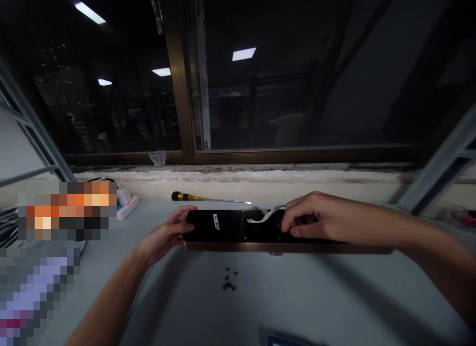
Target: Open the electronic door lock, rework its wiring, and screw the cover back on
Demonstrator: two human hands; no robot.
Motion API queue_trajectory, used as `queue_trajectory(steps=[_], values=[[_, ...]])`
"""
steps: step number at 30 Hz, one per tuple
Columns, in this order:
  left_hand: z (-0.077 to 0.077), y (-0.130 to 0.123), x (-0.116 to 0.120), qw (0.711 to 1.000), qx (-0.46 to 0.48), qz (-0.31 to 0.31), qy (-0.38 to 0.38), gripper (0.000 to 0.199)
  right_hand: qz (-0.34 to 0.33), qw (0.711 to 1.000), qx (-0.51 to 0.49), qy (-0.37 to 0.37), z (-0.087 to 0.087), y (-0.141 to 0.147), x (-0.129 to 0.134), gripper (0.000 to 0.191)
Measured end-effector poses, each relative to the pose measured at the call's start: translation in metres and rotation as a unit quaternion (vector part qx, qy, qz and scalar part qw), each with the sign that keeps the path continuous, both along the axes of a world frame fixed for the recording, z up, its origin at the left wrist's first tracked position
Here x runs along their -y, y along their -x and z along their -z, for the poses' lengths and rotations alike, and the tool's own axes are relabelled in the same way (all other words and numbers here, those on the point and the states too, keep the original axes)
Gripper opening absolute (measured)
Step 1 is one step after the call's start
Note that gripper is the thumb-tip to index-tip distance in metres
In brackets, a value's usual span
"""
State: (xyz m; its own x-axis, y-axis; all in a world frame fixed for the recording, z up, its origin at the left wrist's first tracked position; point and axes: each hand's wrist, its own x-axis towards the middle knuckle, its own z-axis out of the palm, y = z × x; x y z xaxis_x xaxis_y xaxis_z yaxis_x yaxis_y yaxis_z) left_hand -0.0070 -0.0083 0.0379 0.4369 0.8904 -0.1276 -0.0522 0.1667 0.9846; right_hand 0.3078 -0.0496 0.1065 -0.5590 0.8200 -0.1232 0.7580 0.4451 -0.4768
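Note:
A long black case with a copper-coloured lower side lies across the grey table. A small white label marked "CE 18" is stuck near its left end. My left hand grips that end, thumb on top and fingers around the far side. Over the right half of the case, my right hand is closed with its fingertips pressed together at the black surface. What they pinch, if anything, is hidden. Beside these fingers a curled white strip rises from the case; whether it is held is unclear.
Behind the case lies a screwdriver with a yellow and black handle. Several small dark screws are scattered in front. A white power strip sits at the left, and a clear plastic cup stands on the window sill. Metal bars rise on both sides.

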Motion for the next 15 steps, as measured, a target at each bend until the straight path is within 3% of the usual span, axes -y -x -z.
queue_trajectory(steps=[10, 15], values=[[-0.0002, 0.0009, 0.0003, 1.0, -0.003, 0.007, 0.002, 0.044, -0.041, 0.999, -0.006, 0.013, -0.0019, 0.006, 0.0024, 0.024], [-0.0006, 0.0006, 0.0002, 1.0, -0.008, -0.002, 0.005, 0.045, -0.067, 0.995, 0.012, -0.066, 0.0038, 0.0076, 0.0027, 0.024]])
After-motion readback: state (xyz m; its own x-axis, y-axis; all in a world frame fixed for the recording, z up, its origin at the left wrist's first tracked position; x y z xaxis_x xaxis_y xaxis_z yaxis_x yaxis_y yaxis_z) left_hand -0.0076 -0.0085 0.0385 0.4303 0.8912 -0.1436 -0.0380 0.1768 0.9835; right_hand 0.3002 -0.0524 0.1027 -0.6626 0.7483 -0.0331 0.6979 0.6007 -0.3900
